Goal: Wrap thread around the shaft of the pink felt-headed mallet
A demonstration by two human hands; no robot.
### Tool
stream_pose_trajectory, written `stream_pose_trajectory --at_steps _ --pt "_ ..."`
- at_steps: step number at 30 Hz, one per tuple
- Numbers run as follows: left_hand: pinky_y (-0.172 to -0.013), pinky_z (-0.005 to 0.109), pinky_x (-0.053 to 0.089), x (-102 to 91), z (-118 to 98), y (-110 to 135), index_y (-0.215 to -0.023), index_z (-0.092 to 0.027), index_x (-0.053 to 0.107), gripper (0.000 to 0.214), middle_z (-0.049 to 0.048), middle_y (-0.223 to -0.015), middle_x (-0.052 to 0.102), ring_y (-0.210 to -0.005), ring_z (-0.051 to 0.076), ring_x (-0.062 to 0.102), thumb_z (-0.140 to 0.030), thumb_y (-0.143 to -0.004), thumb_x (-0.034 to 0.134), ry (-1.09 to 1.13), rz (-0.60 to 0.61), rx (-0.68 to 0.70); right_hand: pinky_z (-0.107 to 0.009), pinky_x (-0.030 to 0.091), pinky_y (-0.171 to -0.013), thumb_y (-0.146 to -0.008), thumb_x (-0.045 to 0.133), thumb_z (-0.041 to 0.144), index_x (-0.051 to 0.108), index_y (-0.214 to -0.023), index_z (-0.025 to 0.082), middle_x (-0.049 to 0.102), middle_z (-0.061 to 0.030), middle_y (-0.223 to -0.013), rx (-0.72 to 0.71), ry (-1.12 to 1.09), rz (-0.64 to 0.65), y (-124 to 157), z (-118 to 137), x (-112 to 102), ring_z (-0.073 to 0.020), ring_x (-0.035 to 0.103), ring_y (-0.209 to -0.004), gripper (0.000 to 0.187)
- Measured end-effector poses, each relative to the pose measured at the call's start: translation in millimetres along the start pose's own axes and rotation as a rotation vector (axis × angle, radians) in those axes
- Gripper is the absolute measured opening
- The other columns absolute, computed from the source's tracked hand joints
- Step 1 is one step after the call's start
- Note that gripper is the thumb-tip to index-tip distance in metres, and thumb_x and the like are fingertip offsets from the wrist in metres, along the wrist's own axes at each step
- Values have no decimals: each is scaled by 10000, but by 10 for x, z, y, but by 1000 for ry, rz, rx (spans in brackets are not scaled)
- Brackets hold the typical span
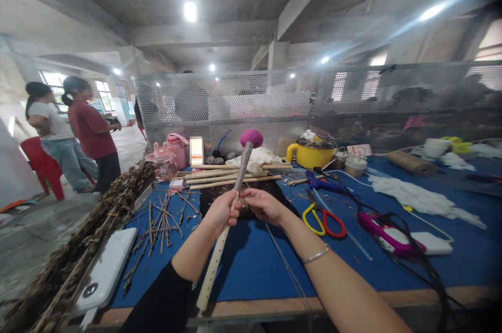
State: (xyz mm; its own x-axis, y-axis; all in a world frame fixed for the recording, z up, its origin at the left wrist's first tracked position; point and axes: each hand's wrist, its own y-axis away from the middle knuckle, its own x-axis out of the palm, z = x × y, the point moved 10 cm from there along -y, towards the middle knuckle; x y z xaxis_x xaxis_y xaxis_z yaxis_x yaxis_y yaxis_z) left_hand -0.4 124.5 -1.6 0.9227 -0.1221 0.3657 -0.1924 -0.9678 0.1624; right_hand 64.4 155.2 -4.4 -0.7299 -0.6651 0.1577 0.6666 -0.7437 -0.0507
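Note:
My left hand (224,211) is closed around a pale stick (213,275) with a row of small holes along it. The stick slants up and away; its upper part has a grey wrapping (243,167), topped by a round magenta ball (251,138). Close beside the stick, my right hand (263,205) has its fingertips pinched together; what they hold is too small to make out. Thin grey strands (288,267) run from beneath the right hand to the table's front edge. A black cloth (212,198) lies on the blue table (243,283) behind both hands.
Scissors with yellow and red handles (324,222) lie right of my hands. Beyond are a blue glue gun (323,182) and yellow pot (316,154). Twigs (155,226) and a white power bank (107,267) lie left. A perforated screen (235,105) borders the back; two people stand left.

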Motion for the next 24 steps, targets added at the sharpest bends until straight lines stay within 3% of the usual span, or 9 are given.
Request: stream_pose_trajectory --at_steps 3,8,16,22,24 --pt "-321 111 125 -42 -132 3 -920 -177 473 285 -74 -579 367 -339 -8 211 -426 -783 491 -4 52 78 -155 72 -327 -712 628 428 479 -878 185 215 120 -446 20 -32 -25 -2 -55 -137 -33 120 -367 330" --pt "-309 105 129 -14 -222 41 -952 -179 482 312 -78 -585 347 -343 -9 198 -436 -776 514 89 85 125 -138 115 -310 -732 541 550 480 -802 173 212 120 -433 39 59 -236 -4 -113 -424 -34 121 -358 388" --pt "-293 101 129 5 -228 55 -939 -178 482 251 -76 -580 338 -334 -8 187 -396 -815 464 195 110 113 -149 121 -310 -728 518 578 491 -776 170 233 113 -438 41 119 -276 -29 -152 -421 -33 127 -351 411" --pt "-289 107 134 99 -224 126 -892 -189 472 234 -76 -571 344 -324 -4 200 -406 -804 469 175 140 92 -196 279 -377 -736 517 508 505 -737 174 446 43 -532 -193 451 -592 -40 172 -729 -69 348 -403 334" --pt "-288 110 134 181 -166 153 -888 -192 468 238 -77 -560 346 -321 0 192 -414 -802 465 178 172 56 -221 338 -446 -752 512 446 532 -718 169 503 13 -564 -210 688 -597 -182 298 -765 -97 426 -468 280"
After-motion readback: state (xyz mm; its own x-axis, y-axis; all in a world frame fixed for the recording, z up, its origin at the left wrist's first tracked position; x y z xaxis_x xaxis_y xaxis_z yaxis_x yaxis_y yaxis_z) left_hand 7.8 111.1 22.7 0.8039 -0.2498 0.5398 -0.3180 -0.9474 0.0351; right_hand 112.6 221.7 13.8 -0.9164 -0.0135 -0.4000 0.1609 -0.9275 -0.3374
